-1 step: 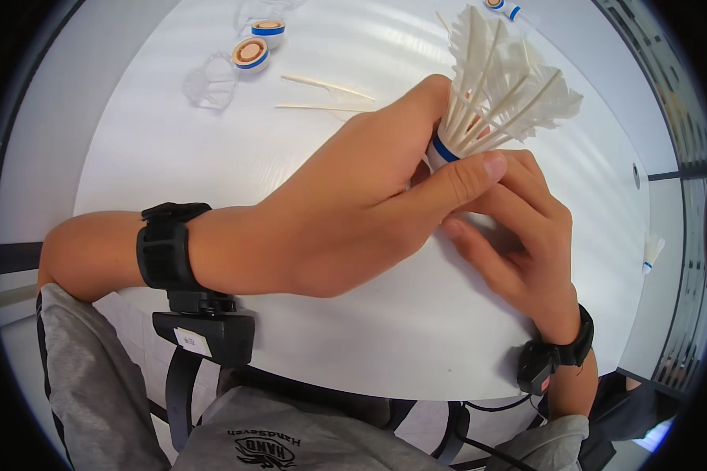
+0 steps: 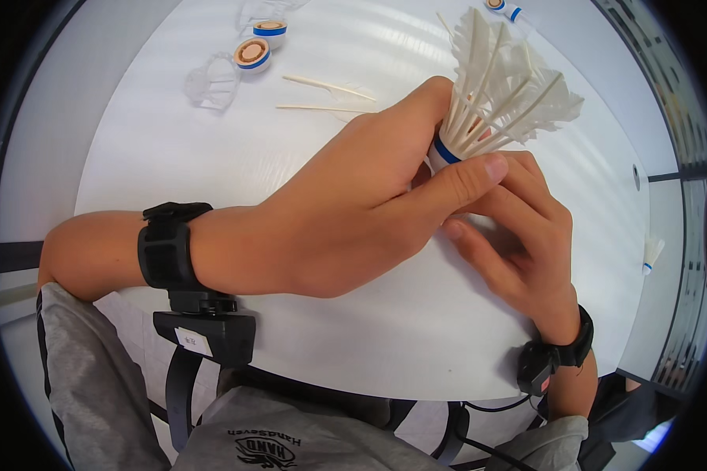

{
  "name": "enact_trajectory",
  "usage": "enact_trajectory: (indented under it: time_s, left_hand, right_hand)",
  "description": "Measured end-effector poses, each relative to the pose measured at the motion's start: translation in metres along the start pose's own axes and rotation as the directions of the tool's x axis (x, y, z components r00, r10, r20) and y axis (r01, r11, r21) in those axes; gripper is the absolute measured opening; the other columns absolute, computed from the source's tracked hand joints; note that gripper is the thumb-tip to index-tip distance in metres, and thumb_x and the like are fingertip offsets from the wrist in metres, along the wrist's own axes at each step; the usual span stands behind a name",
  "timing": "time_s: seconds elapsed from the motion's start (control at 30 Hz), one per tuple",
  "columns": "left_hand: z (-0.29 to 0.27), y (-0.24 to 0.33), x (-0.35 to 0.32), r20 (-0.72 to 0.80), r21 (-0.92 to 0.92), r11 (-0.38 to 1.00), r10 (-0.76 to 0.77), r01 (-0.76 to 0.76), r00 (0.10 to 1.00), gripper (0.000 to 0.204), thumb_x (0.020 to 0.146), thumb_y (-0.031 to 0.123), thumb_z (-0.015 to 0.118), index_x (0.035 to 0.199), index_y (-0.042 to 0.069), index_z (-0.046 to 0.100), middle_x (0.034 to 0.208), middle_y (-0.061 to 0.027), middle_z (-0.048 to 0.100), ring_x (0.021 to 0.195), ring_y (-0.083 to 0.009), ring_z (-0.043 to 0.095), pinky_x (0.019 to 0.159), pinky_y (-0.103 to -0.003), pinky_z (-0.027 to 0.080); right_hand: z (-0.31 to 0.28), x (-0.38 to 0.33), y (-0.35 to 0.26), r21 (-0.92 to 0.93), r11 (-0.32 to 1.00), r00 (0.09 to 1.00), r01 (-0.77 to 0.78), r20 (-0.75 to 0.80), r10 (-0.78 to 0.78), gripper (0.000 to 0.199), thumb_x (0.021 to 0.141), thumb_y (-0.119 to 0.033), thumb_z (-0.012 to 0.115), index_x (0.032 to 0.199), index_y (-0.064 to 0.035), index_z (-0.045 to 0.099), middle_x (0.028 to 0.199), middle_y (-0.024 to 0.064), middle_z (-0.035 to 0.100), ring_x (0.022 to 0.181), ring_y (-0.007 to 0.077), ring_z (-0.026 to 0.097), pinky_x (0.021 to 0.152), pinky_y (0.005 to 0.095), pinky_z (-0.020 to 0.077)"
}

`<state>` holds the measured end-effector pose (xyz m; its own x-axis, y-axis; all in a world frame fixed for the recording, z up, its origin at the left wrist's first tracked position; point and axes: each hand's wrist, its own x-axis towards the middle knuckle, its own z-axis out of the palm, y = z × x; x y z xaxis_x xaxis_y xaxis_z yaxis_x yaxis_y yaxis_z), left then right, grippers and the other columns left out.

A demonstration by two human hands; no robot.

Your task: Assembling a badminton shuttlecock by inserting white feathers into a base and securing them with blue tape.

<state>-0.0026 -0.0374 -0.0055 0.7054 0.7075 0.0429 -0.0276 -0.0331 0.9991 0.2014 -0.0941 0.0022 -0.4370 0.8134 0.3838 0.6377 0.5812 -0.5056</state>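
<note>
My left hand (image 2: pixel 353 196) is closed around the base of a white feather shuttlecock (image 2: pixel 511 86), its thumb lying across the front. A blue band circles the base, and the feathers spread up and to the right. They look ragged and uneven. My right hand (image 2: pixel 518 220) is bent in against the shuttlecock from the right, its fingers reaching behind my left thumb. Its fingertips are partly hidden there. A bit of skin shows between the quills. Two loose feather quills (image 2: pixel 326 107) lie on the white table (image 2: pixel 212 157) beyond my left hand.
Two cork shuttlecock bases with blue bands (image 2: pixel 253 55) (image 2: pixel 270 33) stand far left, beside a crumpled translucent skirt (image 2: pixel 210 83). Another blue-banded piece (image 2: pixel 504 8) lies at the far edge. A shuttlecock (image 2: pixel 652 257) is at the right. Black devices (image 2: pixel 204 334) (image 2: pixel 536 369) are strapped to my wrists.
</note>
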Motion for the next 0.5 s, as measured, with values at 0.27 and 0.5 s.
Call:
enact_trajectory:
  time_s: [0.27,0.5]
  left_hand:
    - [0.0000,0.0010,-0.0004,0.010,0.035,0.999,-0.008,0.008,1.000,0.043,0.107,0.017,0.055,0.143,-0.002,0.042,0.123,-0.0057,0.058,0.112,-0.0109,0.055,0.097,-0.028,0.046]
    - [-0.0003,0.0018,-0.0004,0.017,0.037,0.999,-0.001,0.001,1.000,0.043,0.107,0.018,0.055,0.143,-0.003,0.042,0.125,-0.0073,0.058,0.114,-0.0115,0.056,0.098,-0.029,0.046]
  right_hand:
    - [-0.0006,-0.0001,0.0002,0.016,1.000,1.000,0.003,-0.012,-0.003,0.018,0.076,-0.003,0.077,0.092,0.0028,0.073,0.105,0.0164,0.067,0.093,0.0328,0.060,0.082,0.0379,0.0482]
    - [0.0012,-0.0013,0.0024,-0.018,1.000,0.999,0.021,-0.036,-0.022,0.024,0.071,0.001,0.078,0.095,0.0041,0.073,0.106,0.0165,0.068,0.091,0.0327,0.062,0.081,0.0371,0.0494]
